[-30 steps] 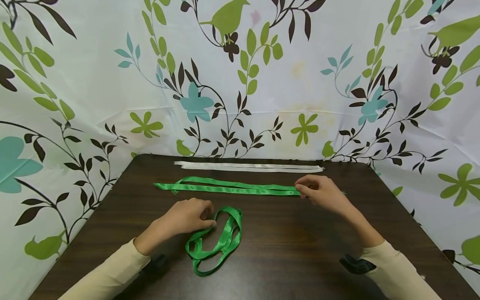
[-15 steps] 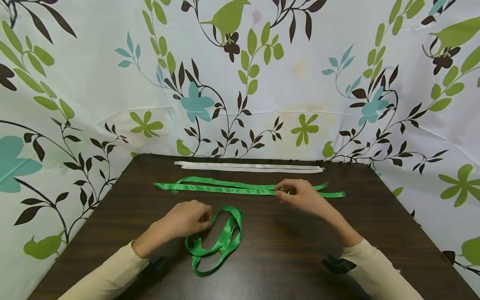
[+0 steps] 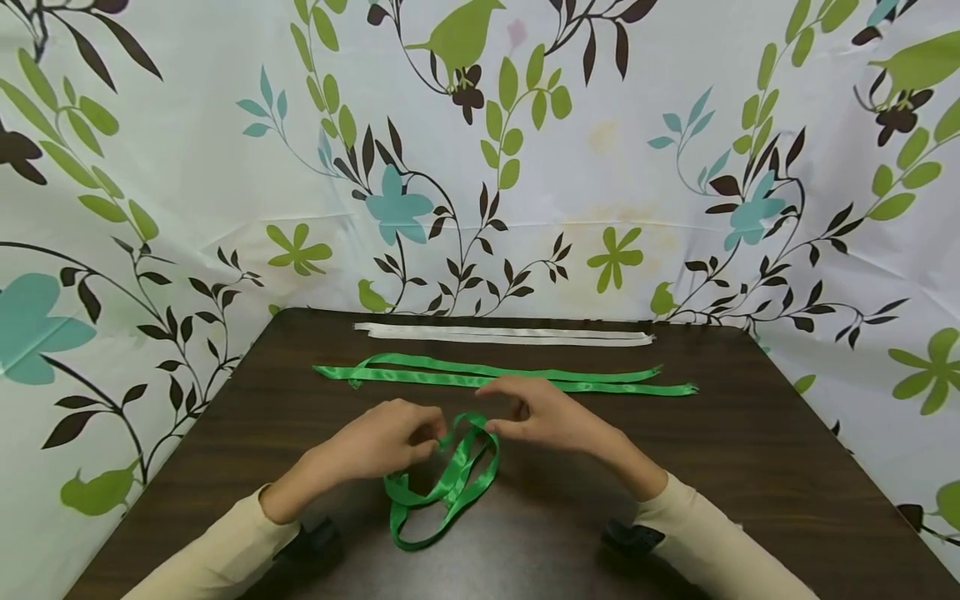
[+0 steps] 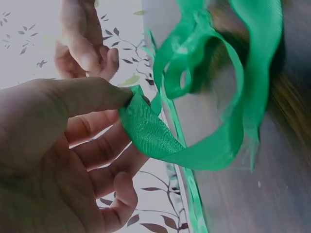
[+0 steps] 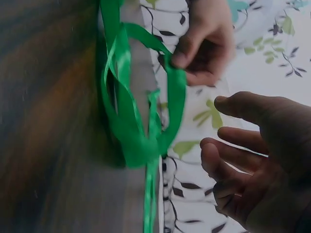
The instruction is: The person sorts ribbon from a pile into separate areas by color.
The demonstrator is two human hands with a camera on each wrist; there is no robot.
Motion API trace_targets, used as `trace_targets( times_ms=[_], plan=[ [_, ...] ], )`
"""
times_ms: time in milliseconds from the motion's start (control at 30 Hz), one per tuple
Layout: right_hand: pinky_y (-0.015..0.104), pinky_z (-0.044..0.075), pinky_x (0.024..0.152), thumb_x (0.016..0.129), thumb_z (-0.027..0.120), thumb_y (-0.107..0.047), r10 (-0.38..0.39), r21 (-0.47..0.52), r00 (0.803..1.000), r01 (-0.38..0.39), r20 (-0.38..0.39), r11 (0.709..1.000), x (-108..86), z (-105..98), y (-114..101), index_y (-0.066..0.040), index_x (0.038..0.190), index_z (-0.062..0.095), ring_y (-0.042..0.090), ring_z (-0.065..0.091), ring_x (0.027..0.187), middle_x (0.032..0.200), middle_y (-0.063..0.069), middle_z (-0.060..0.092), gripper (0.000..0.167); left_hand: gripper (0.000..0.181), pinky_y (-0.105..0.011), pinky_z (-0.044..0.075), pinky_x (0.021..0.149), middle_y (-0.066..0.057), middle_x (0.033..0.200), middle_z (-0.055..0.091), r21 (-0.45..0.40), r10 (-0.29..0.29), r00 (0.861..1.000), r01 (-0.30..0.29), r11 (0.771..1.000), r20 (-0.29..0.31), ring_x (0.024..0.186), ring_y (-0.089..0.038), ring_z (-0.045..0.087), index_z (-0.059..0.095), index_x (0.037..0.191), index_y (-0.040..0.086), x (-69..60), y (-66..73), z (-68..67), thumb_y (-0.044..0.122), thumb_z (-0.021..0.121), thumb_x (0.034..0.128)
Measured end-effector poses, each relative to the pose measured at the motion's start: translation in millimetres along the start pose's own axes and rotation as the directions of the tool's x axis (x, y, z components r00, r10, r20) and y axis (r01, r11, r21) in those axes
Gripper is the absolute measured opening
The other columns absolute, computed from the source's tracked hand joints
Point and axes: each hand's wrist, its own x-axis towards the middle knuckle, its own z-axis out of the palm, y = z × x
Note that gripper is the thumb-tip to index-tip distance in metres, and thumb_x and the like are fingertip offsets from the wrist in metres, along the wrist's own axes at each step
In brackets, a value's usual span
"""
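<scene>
A loosely looped green satin ribbon (image 3: 453, 483) lies on the dark table, one part of it raised. My left hand (image 3: 393, 437) pinches that raised part between thumb and forefinger; in the left wrist view the ribbon (image 4: 150, 131) twists down from the fingertips. My right hand (image 3: 551, 414) hovers just right of the loops, thumb and fingers apart. In the right wrist view this hand (image 5: 248, 155) has nothing between its fingers, and the ribbon loop (image 5: 177, 107) hangs a little way off from it.
Behind the hands, green ribbon strips (image 3: 420, 377) lie stretched across the table (image 3: 720, 467). Further back are flat white ribbon strips (image 3: 510, 335). A leaf-and-bird patterned cloth (image 3: 540, 200) hangs along the back and sides of the table.
My right hand has left the right part of the stretched green strips and come left and nearer to the looped ribbon. My left hand has shifted slightly right, lifting part of the loop.
</scene>
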Motion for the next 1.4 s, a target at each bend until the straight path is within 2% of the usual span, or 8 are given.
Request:
trace_targets(
  times_ms=[67, 300, 500, 667, 800, 1033, 1200, 1400],
  plan=[
    [0.028, 0.049, 0.062, 0.097, 0.074, -0.026, -0.022, -0.004, 0.999, 0.022, 0.031, 1.000, 4.2, 6, -3, -0.011, 0.139, 0.060, 0.008, 0.056, 0.065, 0.081, -0.001, 0.062, 0.047, 0.008, -0.030, 0.050, 0.064, 0.014, 0.088, 0.064, -0.029, 0.011, 1.000, -0.011, 1.000, 0.016, 0.069, -0.003, 0.058, 0.069, 0.104, 0.018, 0.8, 3.3, -0.6, 0.011, 0.068, 0.0990],
    [0.025, 0.049, 0.062, 0.097, 0.074, -0.026, -0.072, 0.036, 0.988, 0.068, 0.133, 0.997, 11.7, 22, -6, -0.011, 0.135, 0.062, 0.006, 0.057, 0.069, 0.115, 0.002, 0.067, 0.042, 0.009, -0.029, 0.052, 0.068, 0.006, 0.097, 0.069, -0.100, 0.070, 0.997, -0.067, 0.993, 0.028, 0.080, -0.003, 0.062, 0.069, 0.107, 0.017, 0.3, 14.7, -2.8, 0.012, 0.068, 0.1004],
    [0.023, 0.044, 0.055, 0.099, 0.071, -0.019, -0.131, 0.079, 0.987, 0.124, 0.088, 0.989, 9.7, 24, -5, -0.017, 0.109, 0.074, 0.007, 0.052, 0.061, 0.093, -0.008, 0.070, 0.011, 0.010, -0.029, 0.052, 0.070, 0.008, 0.100, 0.069, -0.113, 0.085, 0.996, -0.083, 0.990, 0.018, 0.086, -0.003, 0.063, 0.068, 0.108, 0.019, -2.7, 19.0, -7.8, 0.012, 0.068, 0.1004],
    [0.024, 0.038, 0.051, 0.099, 0.071, -0.015, -0.143, 0.134, 0.989, 0.138, 0.033, 0.981, 6.8, 17, -7, -0.017, 0.106, 0.074, 0.013, 0.047, 0.055, 0.088, -0.002, 0.071, 0.008, 0.014, -0.029, 0.052, 0.074, 0.011, 0.104, 0.067, -0.111, 0.068, 0.998, -0.065, 0.992, 0.018, 0.093, -0.004, 0.063, 0.067, 0.113, 0.019, -3.4, 17.8, -9.4, 0.014, 0.070, 0.0996],
    [0.025, 0.038, 0.053, 0.098, 0.072, -0.014, -0.110, 0.141, 0.994, 0.107, 0.016, 0.984, 4.9, 10, -9, -0.019, 0.106, 0.073, 0.010, 0.047, 0.057, 0.087, 0.000, 0.071, 0.010, 0.012, -0.030, 0.052, 0.070, 0.008, 0.102, 0.069, -0.143, 0.076, 0.996, -0.070, 0.987, 0.039, 0.087, -0.006, 0.063, 0.068, 0.111, 0.018, -3.9, 15.5, -9.7, 0.016, 0.070, 0.0996],
    [0.027, 0.040, 0.056, 0.098, 0.072, -0.018, -0.015, 0.130, 1.000, 0.017, -0.016, 0.991, -0.8, -7, -11, -0.018, 0.106, 0.074, 0.008, 0.049, 0.059, 0.084, -0.003, 0.071, 0.008, 0.004, -0.025, 0.042, 0.055, 0.009, 0.073, 0.056, -0.201, 0.096, 0.993, -0.079, 0.976, 0.076, 0.057, -0.006, 0.047, 0.068, 0.096, 0.017, -8.8, 10.6, -16.5, 0.018, 0.069, 0.1003],
    [0.028, 0.040, 0.056, 0.098, 0.072, -0.021, 0.013, 0.140, 0.999, -0.009, -0.031, 0.990, -3.1, -16, -14, -0.016, 0.106, 0.075, 0.010, 0.050, 0.059, 0.084, 0.004, 0.071, 0.010, 0.007, -0.025, 0.039, 0.054, 0.012, 0.071, 0.052, -0.189, 0.110, 0.992, -0.096, 0.977, 0.064, 0.055, -0.003, 0.043, 0.067, 0.097, 0.024, -11.7, 7.9, -23.7, 0.025, 0.064, 0.1035],
    [0.028, 0.038, 0.054, 0.098, 0.073, -0.024, 0.033, 0.107, 0.998, -0.027, -0.061, 0.994, -6.8, -25, -15, -0.021, 0.106, 0.074, 0.011, 0.045, 0.057, 0.083, -0.001, 0.069, 0.009, 0.012, -0.026, 0.040, 0.058, 0.012, 0.074, 0.054, -0.160, 0.104, 0.994, -0.095, 0.982, 0.046, 0.059, -0.004, 0.043, 0.067, 0.097, 0.028, -13.5, 7.7, -32.5, 0.027, 0.059, 0.1064]
  ],
)
